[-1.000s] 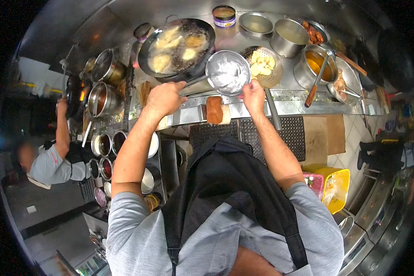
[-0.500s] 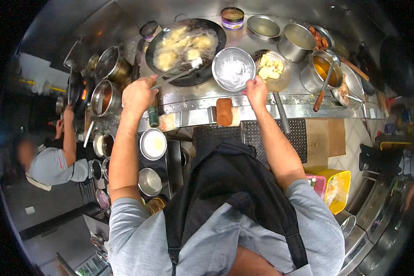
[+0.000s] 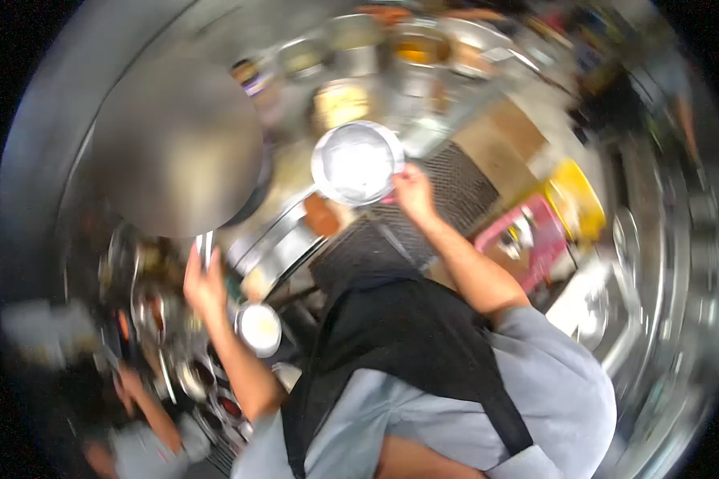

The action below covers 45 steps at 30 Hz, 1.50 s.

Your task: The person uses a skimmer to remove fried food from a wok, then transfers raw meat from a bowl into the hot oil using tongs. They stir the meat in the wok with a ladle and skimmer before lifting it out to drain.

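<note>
The view is heavily blurred by head motion. My right hand point(image 3: 411, 190) grips the rim of a round steel plate point(image 3: 356, 164) dusted with white flour, held above the counter edge. My left hand point(image 3: 203, 286) is lower left, closed around thin metal tongs or a utensil handle point(image 3: 205, 243) that points upward toward the large dark wok point(image 3: 180, 148). The wok's contents are not readable in the blur.
A small steel bowl with pale contents point(image 3: 259, 328) sits just right of my left hand. Blurred pots line the counter point(image 3: 423, 48). A black floor mat point(image 3: 455, 184), a pink bin point(image 3: 527, 231) and a yellow bin point(image 3: 575, 199) lie to the right. Another person's arm point(image 3: 148, 415) shows at lower left.
My head has swung sharply, rotating and blurring the scene. My left hand with the utensil has pulled away from the wok toward the lower left. My right hand still holds the floured plate.
</note>
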Available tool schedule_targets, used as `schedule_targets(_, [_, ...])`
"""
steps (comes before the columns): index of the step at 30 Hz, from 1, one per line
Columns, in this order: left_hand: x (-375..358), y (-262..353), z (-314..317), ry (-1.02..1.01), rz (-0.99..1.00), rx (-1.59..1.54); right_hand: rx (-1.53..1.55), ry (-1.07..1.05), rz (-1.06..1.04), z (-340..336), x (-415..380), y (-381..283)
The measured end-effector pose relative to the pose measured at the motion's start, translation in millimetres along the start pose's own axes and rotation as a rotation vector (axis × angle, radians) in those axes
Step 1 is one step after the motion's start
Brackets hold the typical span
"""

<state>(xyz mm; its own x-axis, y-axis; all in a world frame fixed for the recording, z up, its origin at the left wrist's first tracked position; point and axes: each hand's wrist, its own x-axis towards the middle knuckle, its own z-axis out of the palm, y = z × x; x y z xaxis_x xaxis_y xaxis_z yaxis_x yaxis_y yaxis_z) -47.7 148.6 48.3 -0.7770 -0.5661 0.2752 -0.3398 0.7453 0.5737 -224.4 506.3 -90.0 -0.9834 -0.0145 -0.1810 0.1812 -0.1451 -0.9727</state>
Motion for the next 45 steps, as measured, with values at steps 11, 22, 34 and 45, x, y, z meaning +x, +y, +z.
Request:
schedule_targets(11, [-116,142,133,-0.556,0.251,-0.398,0.278,0.931,0.084,-303,-231,-10])
schedule_targets(22, [-148,189,182,-0.531,0.395,-0.336,0.522,1.632,-0.050,-607,-448,147])
schedule_targets(34, [-200,86,150,-0.170,-0.712,-0.762,0.071,0.494,0.025,-301,-101,56])
schedule_targets(45, [-131,-80,157,0.124,-1.204,-1.248,-0.556,-0.682,0.020,17,-33,11])
